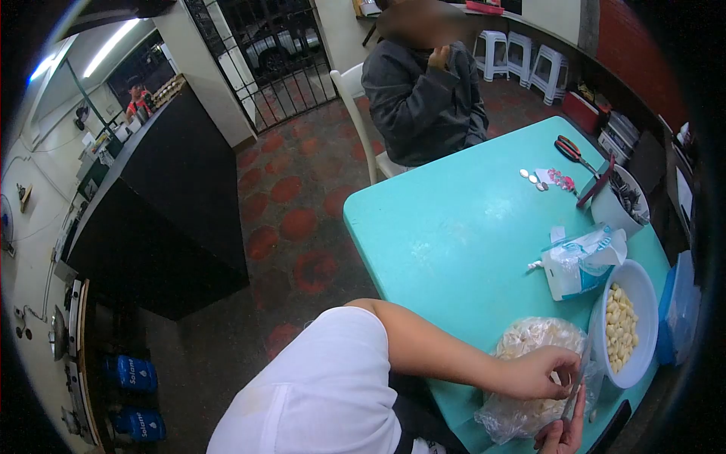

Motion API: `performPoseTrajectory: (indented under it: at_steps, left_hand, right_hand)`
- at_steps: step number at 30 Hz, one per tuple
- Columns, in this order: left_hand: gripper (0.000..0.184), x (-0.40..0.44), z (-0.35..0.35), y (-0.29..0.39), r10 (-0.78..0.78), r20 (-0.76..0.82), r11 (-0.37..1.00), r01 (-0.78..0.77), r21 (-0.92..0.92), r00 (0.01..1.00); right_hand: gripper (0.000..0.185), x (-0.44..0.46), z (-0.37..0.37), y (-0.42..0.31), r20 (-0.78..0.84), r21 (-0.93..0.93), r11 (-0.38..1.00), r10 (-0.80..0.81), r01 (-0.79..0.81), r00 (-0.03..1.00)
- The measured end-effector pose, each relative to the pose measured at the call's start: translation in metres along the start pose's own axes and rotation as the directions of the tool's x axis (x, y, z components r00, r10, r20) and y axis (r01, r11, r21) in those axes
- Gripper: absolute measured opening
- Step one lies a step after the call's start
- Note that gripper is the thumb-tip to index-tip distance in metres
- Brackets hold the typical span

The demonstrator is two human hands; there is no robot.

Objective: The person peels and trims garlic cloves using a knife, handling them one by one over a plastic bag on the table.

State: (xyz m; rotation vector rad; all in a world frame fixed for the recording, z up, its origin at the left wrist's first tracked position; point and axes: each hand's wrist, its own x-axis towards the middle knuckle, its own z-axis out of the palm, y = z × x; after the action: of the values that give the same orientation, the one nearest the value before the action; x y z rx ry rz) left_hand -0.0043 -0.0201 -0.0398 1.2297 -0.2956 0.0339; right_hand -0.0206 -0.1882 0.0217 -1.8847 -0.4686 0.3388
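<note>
My left hand (546,372) reaches across from a white sleeve, its fingers curled in a pinch; what they hold is hidden. Against those fingers lies the flat blade of a knife (581,372). My right hand (561,436), at the bottom edge, grips the knife with the index finger stretched along it. Under both hands is a clear plastic bag (533,333) with pale contents, probably garlic. Just right of the blade stands a pale bowl (644,306) holding many peeled garlic cloves (620,329).
On the turquoise table (446,219) are a tissue pack (578,265), a utensil bucket (616,212), scissors (575,153), coins (533,178) and a blue container (677,310). A person (423,98) sits at the far side. Left stands a black counter (162,204), with blue gas cylinders (136,374) below.
</note>
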Motion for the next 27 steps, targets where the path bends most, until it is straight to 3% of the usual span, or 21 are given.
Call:
performPoseTrajectory:
  at_steps: [7,9,12,13,17,20,23,27]
  left_hand:
    - [0.029,0.003,-0.002,-0.008,0.012,-0.015,1.0,-0.012,-0.019,1.0]
    - [0.03,0.002,-0.003,-0.013,-0.007,-0.037,0.997,0.004,-0.077,0.999]
    - [0.03,-0.002,0.002,0.003,-0.095,-0.054,0.985,0.086,-0.149,0.994]
    - [0.03,-0.002,0.001,0.012,-0.128,-0.053,0.981,0.119,-0.153,0.99]
    - [0.024,-0.002,-0.001,0.008,0.059,-0.057,0.998,-0.06,-0.018,0.997]
    - [0.023,-0.003,0.001,0.011,-0.009,-0.049,0.995,0.004,-0.104,0.999]
    - [0.026,-0.003,-0.004,0.013,0.016,-0.062,0.996,-0.01,0.094,0.998]
    - [0.027,-0.001,-0.005,0.017,-0.018,-0.067,0.978,0.031,0.207,0.998]
  right_hand:
    - [0.052,0.003,0.001,0.006,0.013,0.106,0.994,-0.028,0.026,1.0]
    - [0.051,0.005,-0.001,0.018,-0.008,0.098,0.992,-0.075,0.075,0.997]
    - [0.045,0.003,-0.013,0.055,-0.002,-0.105,0.994,-0.021,0.021,1.0]
    - [0.055,0.004,-0.015,0.048,0.051,-0.019,0.999,-0.038,0.039,0.998]
    - [0.062,0.005,0.002,0.019,-0.035,0.051,0.995,-0.082,0.084,0.996]
    - [0.059,0.006,-0.004,0.011,0.014,0.032,0.996,-0.08,0.079,0.997]
    - [0.06,0.014,-0.004,0.02,-0.013,-0.201,0.916,-0.357,0.347,0.934]
    - [0.055,0.012,-0.011,0.012,0.037,-0.298,0.907,-0.301,0.298,0.953]
